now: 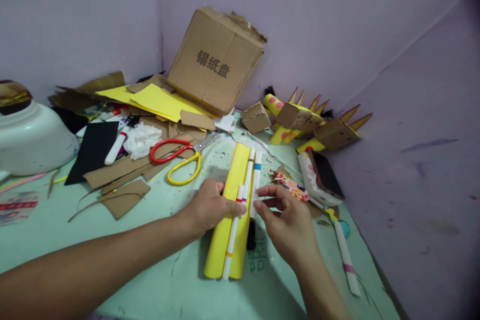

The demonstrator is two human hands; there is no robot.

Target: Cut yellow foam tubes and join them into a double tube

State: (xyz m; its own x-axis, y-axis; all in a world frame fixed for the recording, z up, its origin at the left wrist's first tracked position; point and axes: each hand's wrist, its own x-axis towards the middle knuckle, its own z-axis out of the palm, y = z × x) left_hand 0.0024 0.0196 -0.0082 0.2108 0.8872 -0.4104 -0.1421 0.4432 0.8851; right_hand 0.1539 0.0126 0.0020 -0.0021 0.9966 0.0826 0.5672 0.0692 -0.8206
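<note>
A folded yellow paper roll (227,237) lies lengthwise on the pale green table (157,240). Three white markers rest on it: one with red and orange bands (233,237), one with a brown band (249,172) and one with a blue band (257,175) and a black end. My left hand (210,206) lies over the roll's left edge, its fingers pressing on the markers. My right hand (288,222) pinches the blue-banded marker from the right.
Red-and-yellow scissors (180,157) lie just behind the roll among cardboard scraps. A cardboard box (215,62) leans in the corner over yellow sheets. Cardboard-and-yellow craft figures (311,122), a phone in a case (318,175), a white bowl (32,140) and another marker (347,260) surround the work spot.
</note>
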